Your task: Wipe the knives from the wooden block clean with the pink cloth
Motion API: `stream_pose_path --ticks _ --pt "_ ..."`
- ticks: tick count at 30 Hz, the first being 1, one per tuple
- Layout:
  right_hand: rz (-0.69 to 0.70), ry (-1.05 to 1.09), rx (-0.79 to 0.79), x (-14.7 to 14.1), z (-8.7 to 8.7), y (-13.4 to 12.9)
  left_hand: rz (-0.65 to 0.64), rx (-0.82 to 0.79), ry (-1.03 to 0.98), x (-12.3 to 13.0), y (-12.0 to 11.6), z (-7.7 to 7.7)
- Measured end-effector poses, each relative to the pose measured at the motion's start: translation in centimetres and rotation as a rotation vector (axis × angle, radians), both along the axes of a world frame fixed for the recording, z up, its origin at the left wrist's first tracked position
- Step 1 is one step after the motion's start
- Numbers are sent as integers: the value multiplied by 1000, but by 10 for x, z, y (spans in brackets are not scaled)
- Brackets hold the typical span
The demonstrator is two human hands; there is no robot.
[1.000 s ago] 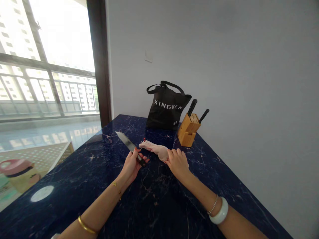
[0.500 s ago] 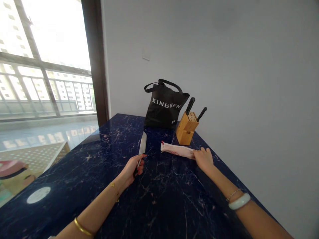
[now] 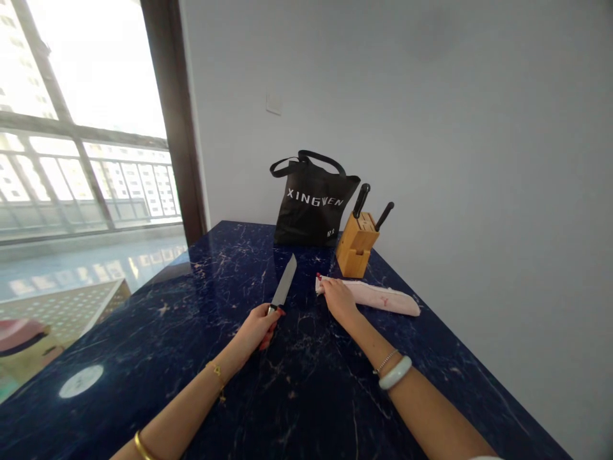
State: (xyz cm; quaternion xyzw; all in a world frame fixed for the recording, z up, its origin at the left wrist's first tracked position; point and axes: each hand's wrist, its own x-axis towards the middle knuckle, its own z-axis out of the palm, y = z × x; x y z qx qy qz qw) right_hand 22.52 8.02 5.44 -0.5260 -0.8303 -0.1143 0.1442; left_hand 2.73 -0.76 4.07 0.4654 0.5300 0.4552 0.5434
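My left hand [image 3: 256,327] is closed around the handle of a steel kitchen knife [image 3: 285,283], whose blade points away from me and slightly right, just above the counter. My right hand [image 3: 339,300] presses down on the red-marked end of a long, pale pink piece of raw meat [image 3: 385,299]. That hand hides part of the meat. The meat lies flat on the counter, to the right of the blade and apart from it.
The dark blue marble counter [image 3: 306,383] runs toward the wall. Behind the meat stand a black tote bag [image 3: 311,207] and a wooden knife block [image 3: 357,246] holding two black-handled knives. A large window lies left; a grey wall lies right.
My right hand has shifted from the meat's right end to its red-marked left end, and the meat now stretches further right. The knife has tilted from upright toward lying forward.
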Motion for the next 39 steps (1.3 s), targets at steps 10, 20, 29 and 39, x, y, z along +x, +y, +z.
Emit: stream_pose_path --ticks 10,20,29,39 --pt "218 644 85 -26 0 -30 43 115 508 9 6 -8" --pt "476 612 -43 -52 -2 -52 95 291 677 16 2 0" --pt "488 610 -45 -54 -1 -54 85 325 636 16 2 -3" --pt "496 604 -39 -56 -1 -55 70 353 635 16 1 -3"
